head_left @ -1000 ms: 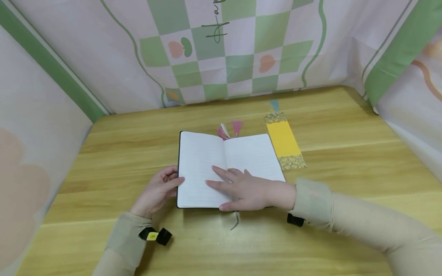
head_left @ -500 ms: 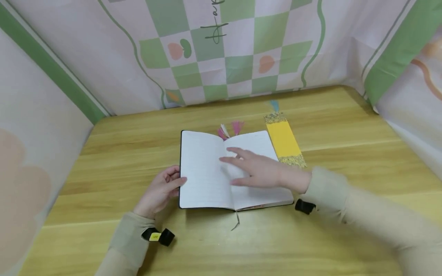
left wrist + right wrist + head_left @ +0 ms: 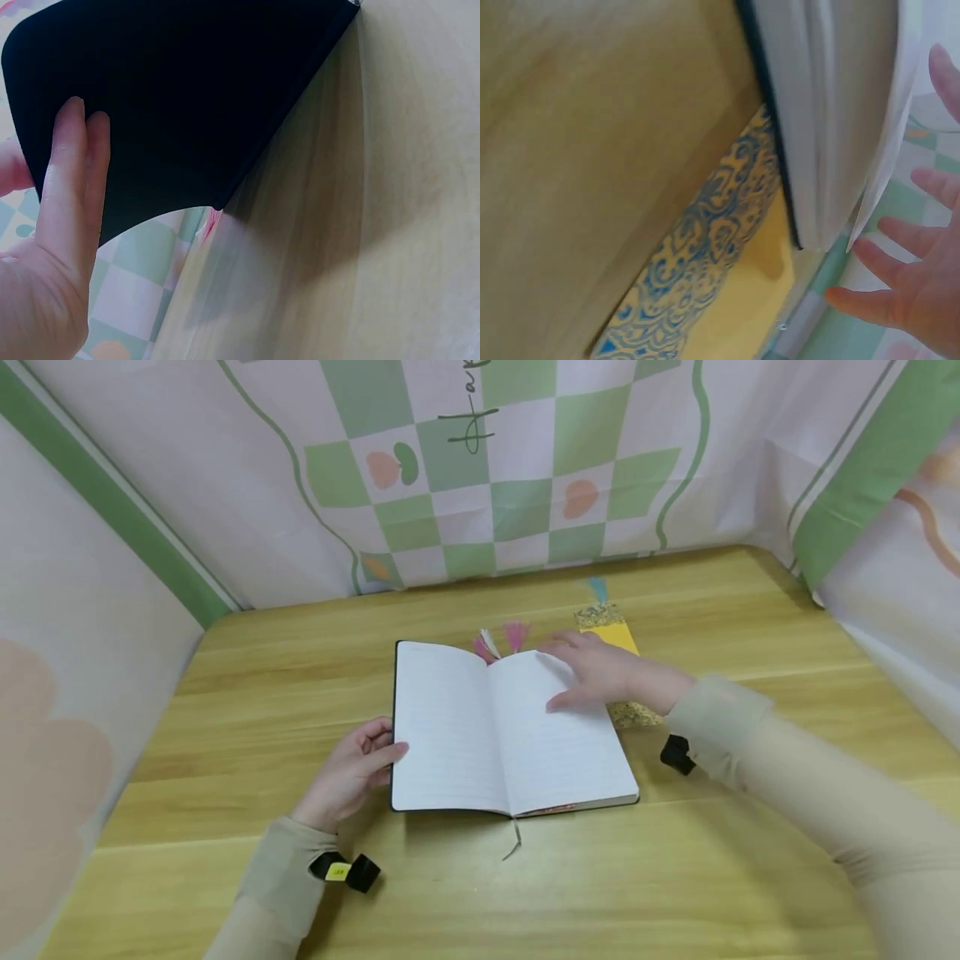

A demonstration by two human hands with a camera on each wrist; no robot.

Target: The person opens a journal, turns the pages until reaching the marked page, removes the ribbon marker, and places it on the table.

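One open, black-covered notebook (image 3: 450,727) with faintly ruled pages lies before us on the wood-grain table (image 3: 262,685). At its 9 o'clock edge we see the left hand (image 3: 351,772) pinching the cover: the thumb lies on the page, and the left wrist view shows us two fingers (image 3: 66,176) nearly straight against the black back, with that half raised off the table. At 2 o'clock, the right hand (image 3: 603,675) hangs over the far corner of the other page, fingers spread wide, gripping nothing that we can see. In the right wrist view we find the corner of a lifted page (image 3: 894,150) just beside these fingertips; whether they touch it, we cannot tell.

Beneath that hand, also at 2 o'clock, we see a yellow bookmark (image 3: 617,635) with patterned end bands (image 3: 597,615) and a blue tassel (image 3: 597,589) toward 12 o'clock; whether its edge runs under the cover, we cannot tell. At the notebook's 12 o'clock, pink and white tassels (image 3: 487,645) poke out past the spine; at 6 o'clock, a thin grey ribbon (image 3: 517,835) trails onto the wood. Farther off toward 12 o'clock we have a green-and-white checked cloth (image 3: 519,510).
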